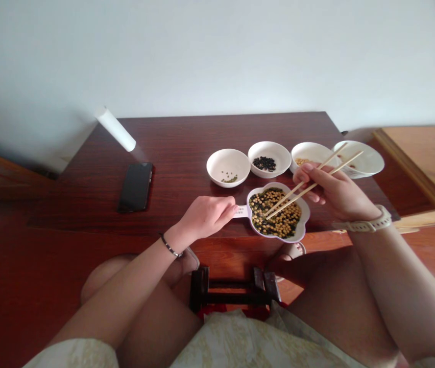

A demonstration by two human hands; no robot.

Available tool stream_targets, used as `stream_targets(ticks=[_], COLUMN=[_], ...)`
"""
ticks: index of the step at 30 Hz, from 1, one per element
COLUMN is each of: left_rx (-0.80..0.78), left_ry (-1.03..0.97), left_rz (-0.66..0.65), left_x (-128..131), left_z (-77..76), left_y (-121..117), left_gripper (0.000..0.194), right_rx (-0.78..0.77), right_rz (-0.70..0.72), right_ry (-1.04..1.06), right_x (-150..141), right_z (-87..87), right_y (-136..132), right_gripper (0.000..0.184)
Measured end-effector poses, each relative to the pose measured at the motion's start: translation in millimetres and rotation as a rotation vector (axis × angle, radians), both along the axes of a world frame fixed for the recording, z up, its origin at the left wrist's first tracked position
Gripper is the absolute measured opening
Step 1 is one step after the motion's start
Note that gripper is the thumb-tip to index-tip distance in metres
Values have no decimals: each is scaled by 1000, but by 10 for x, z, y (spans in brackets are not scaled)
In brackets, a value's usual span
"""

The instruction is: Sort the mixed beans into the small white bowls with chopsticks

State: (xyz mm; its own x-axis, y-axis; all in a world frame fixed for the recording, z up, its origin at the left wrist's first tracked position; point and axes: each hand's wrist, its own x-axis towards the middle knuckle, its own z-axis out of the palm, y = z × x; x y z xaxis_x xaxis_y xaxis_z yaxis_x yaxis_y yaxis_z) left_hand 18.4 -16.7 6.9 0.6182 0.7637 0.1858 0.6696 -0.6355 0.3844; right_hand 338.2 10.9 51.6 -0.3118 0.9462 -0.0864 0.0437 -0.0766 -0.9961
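Note:
My left hand (206, 217) grips the handle (241, 211) of a white lobed dish (279, 185), which holds mixed yellow soybeans, black beans and green beans (274, 212). My right hand (336, 191) holds a pair of wooden chopsticks (301, 184) with their tips among the beans. Behind the dish stand several white bowls. One bowl (228, 167) has a few green beans, another (269, 158) has black beans, and a third (309, 153) has soybeans. A fourth bowl (366, 158) sits behind my right hand, its contents partly hidden by the chopsticks.
The bowls and dish stand on a dark reddish wooden table (202, 133). To the left lie a black smartphone (135, 187) and a white cylinder (116, 129). A wooden stool (233, 286) stands below the table's front edge, and a lighter wooden surface (420, 158) lies to the right.

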Motion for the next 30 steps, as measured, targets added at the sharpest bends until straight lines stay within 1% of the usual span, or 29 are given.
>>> stream_targets(ticks=[2,5,8,12,15,20,25,30], left_rx=[-2,-3,1,6,9,6,-1,-20], left_ry=[3,2,3,11,13,15,25,22], left_rz=[2,3,2,9,8,5,9,18], left_x=[1,3,6,8,10,4,-10,-15], left_z=[-6,-13,-14,1,13,9,10,41], left_y=[1,3,2,-6,-9,-4,-17,-61], left_gripper=[40,41,41,41,41,40,41,41], right_rx=[19,35,49,132,162,118,129,161], right_rz=[-11,-55,-151,-281,-279,-229,-221,-261], right_ry=[20,107,227,320,324,341,363,367], right_x=[-2,-35,-129,-302,-395,-445,-390,-265], right_z=[13,34,45,35,21,10,-13,-27], right_y=[3,24,73,162,208,206,177,169], right_gripper=[37,35,32,33,35,33,35,30])
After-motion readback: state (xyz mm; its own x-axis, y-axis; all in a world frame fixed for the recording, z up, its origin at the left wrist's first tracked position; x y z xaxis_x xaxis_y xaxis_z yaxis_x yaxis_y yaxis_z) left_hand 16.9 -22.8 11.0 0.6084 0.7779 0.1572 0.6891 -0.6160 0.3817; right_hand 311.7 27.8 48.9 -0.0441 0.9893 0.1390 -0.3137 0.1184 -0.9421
